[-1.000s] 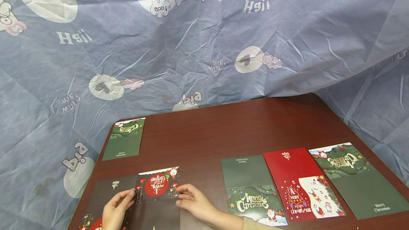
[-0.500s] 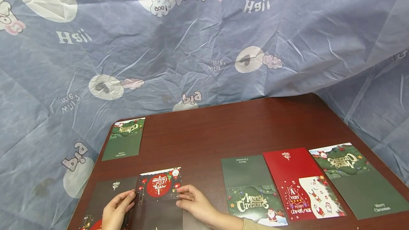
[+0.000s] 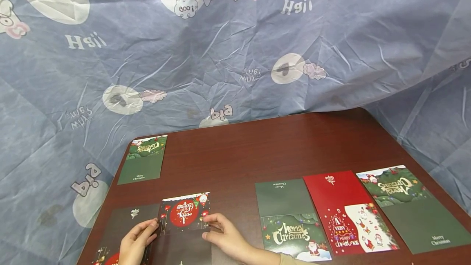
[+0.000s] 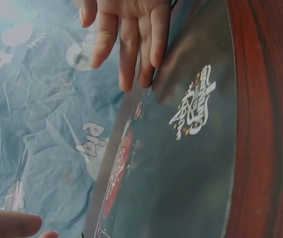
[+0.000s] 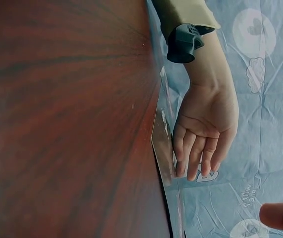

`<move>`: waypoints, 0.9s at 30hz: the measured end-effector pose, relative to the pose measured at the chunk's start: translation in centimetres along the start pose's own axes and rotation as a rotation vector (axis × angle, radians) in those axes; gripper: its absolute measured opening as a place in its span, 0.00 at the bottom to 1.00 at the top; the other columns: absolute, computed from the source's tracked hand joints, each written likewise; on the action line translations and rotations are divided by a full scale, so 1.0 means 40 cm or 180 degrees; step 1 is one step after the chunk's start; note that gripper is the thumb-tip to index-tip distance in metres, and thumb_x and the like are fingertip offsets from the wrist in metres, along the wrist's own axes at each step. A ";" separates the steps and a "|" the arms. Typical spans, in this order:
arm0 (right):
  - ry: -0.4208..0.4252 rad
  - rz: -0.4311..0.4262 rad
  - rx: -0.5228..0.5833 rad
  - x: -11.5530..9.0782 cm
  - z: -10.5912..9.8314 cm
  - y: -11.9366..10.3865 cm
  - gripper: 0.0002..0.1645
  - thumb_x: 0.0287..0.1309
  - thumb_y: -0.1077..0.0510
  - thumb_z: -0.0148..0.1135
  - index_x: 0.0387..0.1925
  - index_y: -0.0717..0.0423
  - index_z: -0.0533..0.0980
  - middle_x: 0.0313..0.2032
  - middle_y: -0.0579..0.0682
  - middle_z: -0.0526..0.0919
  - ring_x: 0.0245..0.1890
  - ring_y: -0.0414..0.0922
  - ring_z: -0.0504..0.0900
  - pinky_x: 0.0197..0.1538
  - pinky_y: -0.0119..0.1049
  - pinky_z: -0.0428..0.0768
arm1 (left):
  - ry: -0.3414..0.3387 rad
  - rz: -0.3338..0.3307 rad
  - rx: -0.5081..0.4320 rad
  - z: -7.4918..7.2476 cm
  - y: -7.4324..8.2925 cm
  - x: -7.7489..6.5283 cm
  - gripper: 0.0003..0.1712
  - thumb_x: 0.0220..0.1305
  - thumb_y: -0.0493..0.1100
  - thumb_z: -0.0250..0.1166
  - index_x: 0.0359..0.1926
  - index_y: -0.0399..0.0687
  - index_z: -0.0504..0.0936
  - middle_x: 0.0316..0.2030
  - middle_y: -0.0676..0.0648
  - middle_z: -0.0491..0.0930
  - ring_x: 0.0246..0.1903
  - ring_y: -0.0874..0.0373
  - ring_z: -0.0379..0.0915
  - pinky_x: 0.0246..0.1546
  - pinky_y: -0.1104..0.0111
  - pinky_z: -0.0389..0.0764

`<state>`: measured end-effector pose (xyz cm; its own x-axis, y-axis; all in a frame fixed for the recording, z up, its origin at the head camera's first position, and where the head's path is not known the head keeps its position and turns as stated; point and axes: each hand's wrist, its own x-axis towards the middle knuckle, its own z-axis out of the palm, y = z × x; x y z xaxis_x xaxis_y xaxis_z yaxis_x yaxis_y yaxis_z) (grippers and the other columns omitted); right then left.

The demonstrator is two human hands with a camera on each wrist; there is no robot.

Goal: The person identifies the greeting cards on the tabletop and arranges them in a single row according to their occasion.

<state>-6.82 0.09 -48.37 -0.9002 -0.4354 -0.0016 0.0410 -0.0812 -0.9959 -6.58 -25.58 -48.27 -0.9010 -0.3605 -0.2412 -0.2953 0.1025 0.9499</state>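
Observation:
A dark Christmas card with a red circle (image 3: 183, 213) lies between my two hands on the table, in the head view. My left hand (image 3: 137, 241) is at its left edge, fingers extended, above a second dark card (image 3: 126, 226). At the opposite edge is my right hand (image 3: 229, 238), its fingertips by the card and the thumb apart from them. Straight fingers (image 4: 129, 54) of the right hand reach the dark card (image 4: 181, 168) in the left wrist view. From the right wrist, the left hand (image 5: 205, 121) shows its palm, fingers nearly straight, beside a card edge.
Rightward lie a green card (image 3: 285, 203), a red card (image 3: 329, 195) and another green card (image 3: 408, 216). A smaller-looking green card (image 3: 145, 165) is at the far left corner of the brown table (image 3: 257, 150). A blue printed cloth (image 3: 220, 52) hangs behind.
The dark card with the red circle has shifted slightly to the right. My left hand has moved a little rightward with it; the right hand stays nearly in place.

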 end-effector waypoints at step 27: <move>0.0229 0.0184 0.0401 0.002 0.011 0.000 0.23 0.58 0.65 0.58 0.54 0.69 0.68 0.58 0.62 0.70 0.61 0.61 0.64 0.59 0.56 0.67 | 0.0260 0.0176 -0.0024 0.020 0.002 -0.015 0.21 0.60 0.42 0.66 0.48 0.28 0.78 0.42 0.51 0.83 0.37 0.77 0.74 0.37 0.78 0.78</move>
<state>-6.70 -0.36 -48.32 -0.9233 -0.3778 -0.0696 0.1438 -0.1717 -0.9746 -6.30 -24.62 -48.20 -0.8869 -0.4290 -0.1716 -0.2431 0.1175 0.9629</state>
